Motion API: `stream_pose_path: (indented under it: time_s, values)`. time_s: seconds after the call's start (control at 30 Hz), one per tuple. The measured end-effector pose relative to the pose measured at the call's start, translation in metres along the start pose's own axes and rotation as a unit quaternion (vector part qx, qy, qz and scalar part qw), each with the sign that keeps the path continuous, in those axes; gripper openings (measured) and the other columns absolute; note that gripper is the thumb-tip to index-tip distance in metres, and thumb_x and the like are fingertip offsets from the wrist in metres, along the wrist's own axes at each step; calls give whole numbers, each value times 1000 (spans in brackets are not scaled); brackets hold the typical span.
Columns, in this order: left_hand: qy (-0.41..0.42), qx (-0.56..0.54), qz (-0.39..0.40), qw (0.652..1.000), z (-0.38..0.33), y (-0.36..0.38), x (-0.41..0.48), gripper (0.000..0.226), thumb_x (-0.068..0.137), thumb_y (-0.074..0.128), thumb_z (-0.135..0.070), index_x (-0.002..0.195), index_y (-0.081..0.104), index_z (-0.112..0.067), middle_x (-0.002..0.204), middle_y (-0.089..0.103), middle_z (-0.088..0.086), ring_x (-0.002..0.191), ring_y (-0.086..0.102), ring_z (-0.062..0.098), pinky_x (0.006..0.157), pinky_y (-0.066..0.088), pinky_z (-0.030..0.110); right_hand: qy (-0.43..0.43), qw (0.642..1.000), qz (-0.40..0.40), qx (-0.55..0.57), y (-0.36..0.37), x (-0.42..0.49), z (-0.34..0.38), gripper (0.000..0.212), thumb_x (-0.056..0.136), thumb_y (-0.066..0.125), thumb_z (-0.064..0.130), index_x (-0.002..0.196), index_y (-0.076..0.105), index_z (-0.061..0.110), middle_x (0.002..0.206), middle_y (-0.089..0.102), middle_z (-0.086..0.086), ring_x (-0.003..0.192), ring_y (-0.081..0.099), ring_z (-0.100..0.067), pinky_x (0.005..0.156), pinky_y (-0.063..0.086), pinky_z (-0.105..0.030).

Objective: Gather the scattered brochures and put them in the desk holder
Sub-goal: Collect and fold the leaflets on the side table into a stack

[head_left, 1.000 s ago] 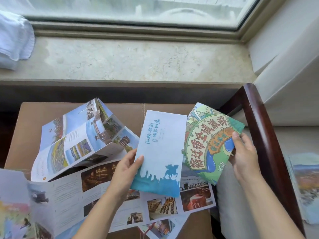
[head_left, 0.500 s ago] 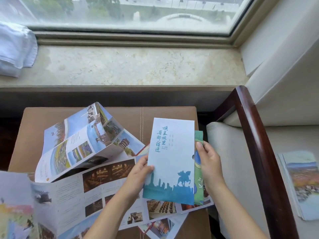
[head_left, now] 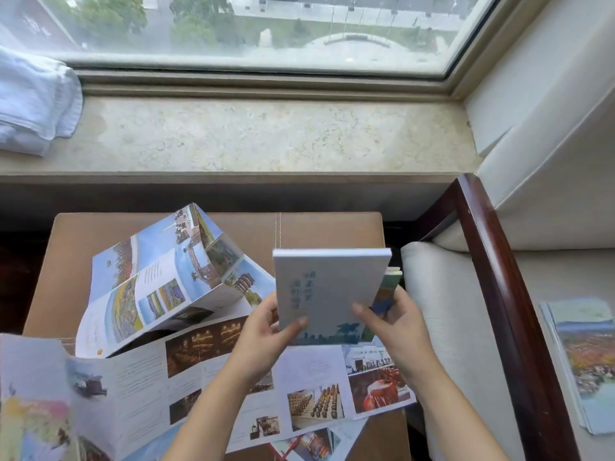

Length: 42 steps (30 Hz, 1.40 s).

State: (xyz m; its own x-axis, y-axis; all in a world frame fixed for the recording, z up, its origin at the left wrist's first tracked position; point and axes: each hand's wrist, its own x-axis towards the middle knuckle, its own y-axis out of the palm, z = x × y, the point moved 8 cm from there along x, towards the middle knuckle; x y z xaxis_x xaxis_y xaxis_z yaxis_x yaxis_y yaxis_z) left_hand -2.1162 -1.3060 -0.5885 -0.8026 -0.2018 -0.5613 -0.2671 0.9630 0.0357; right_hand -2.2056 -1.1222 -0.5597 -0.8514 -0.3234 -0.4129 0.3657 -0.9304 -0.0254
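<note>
You're still early in this one, I'd say. You've got 2 folded brochures stacked together in your hands: the pale blue brochure (head_left: 327,287) in front and a green illustrated brochure (head_left: 387,291) tucked right behind it, only its right edge peeking out. That's the gathered part.

Everything else is still loose. Left of your left hand, a half-unfolded photo brochure (head_left: 159,277) stands tented on the brown tabletop (head_left: 316,231). Under both wrists lies a long unfolded brochure (head_left: 319,387) spread flat, with another one (head_left: 309,442) poking out beneath it toward you. Off to the right of your right hand, well apart, a small stack of brochures (head_left: 585,361) sits on the chair seat past the wooden armrest (head_left: 492,294). No desk holder anywhere in view, so nothing's been filed as far as I can tell.

Hands: your left hand (head_left: 266,331) pinches the lower left edge of the pale blue one, thumb on the front. Your right hand (head_left: 392,322) grips the lower right corner of the pair, thumb in front, fingers wrapped behind. Both are clamped on the stack, held tilted up above the table, top edge away from you.
</note>
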Motion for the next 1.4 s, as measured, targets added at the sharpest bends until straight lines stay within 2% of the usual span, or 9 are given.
stream_pose_path:
  time_s: [0.13, 0.3, 0.43, 0.6, 0.8, 0.93, 1.1, 1.23, 1.4]
  values:
    - [43, 101, 24, 994, 0, -2, 12, 47, 84, 70, -15, 95, 60, -59, 106, 66, -32, 112, 56, -6, 92, 46, 19, 7, 999, 24, -46, 1, 2, -17, 36, 75, 79, 11, 101, 66, 32, 100, 72, 13, 95, 66, -4, 72, 52, -12]
    - [55, 97, 25, 994, 37, 2, 21, 34, 77, 73, 4, 84, 69, -29, 105, 73, -14, 127, 51, 11, 106, 42, 38, 27, 996, 48, -70, 19, 2, -63, 25, 82, 63, -12, 81, 58, 13, 93, 68, -8, 94, 63, -19, 77, 53, -22]
    - [39, 118, 9, 992, 46, -1, 25, 36, 77, 73, 4, 82, 70, -31, 98, 74, -9, 105, 65, 9, 92, 53, 34, 59, 997, 39, -29, 18, 4, -80, 23, 84, 62, -9, 81, 58, 13, 87, 69, 3, 91, 64, -16, 73, 54, -23]
    - [-3, 24, -1, 1000, 24, 5, 38, 36, 73, 80, -22, 101, 62, -34, 99, 73, -18, 93, 69, 3, 67, 56, 17, 30, 997, -9, -73, -6, 18, -53, 47, 79, 76, 14, 109, 54, 42, 107, 68, 21, 99, 65, 2, 75, 55, -14]
    - [-19, 198, -90, 976, 10, 22, 85, 46, 83, 71, -24, 121, 47, -16, 119, 57, -1, 105, 57, 15, 89, 49, 32, 53, 989, -124, -61, -33, 67, -57, 51, 79, 72, 0, 115, 53, 31, 113, 67, 1, 99, 67, -12, 84, 57, -34]
    - [2, 320, -64, 945, 20, 29, 100, 53, 88, 59, -19, 138, 42, -14, 133, 42, 6, 125, 44, 21, 111, 35, 35, 82, 977, -160, -116, -45, 101, -76, 52, 79, 71, 0, 125, 52, 16, 111, 65, -4, 103, 65, -23, 88, 55, -43]
    - [36, 355, -25, 934, 40, 35, 90, 55, 91, 55, -18, 142, 35, -16, 146, 29, -1, 134, 35, 16, 115, 30, 31, 19, 948, -192, -253, -38, 108, -78, 50, 81, 69, 10, 128, 53, 18, 110, 54, 1, 102, 55, -17, 79, 44, -20]
    - [24, 340, -5, 940, 47, 36, 81, 57, 92, 53, -18, 145, 32, -16, 153, 22, -5, 141, 24, 13, 115, 21, 26, -2, 906, -221, -360, -33, 100, -76, 56, 84, 68, 19, 136, 48, 12, 122, 52, -10, 118, 43, -28, 97, 39, -38]
    - [-15, 343, -28, 939, 35, 28, 66, 52, 94, 48, -18, 144, 35, -16, 153, 23, -3, 140, 27, 17, 115, 29, 35, 10, 911, -239, -337, -26, 88, -67, 59, 85, 68, 19, 138, 44, 12, 142, 42, -11, 131, 35, -29, 108, 33, -44]
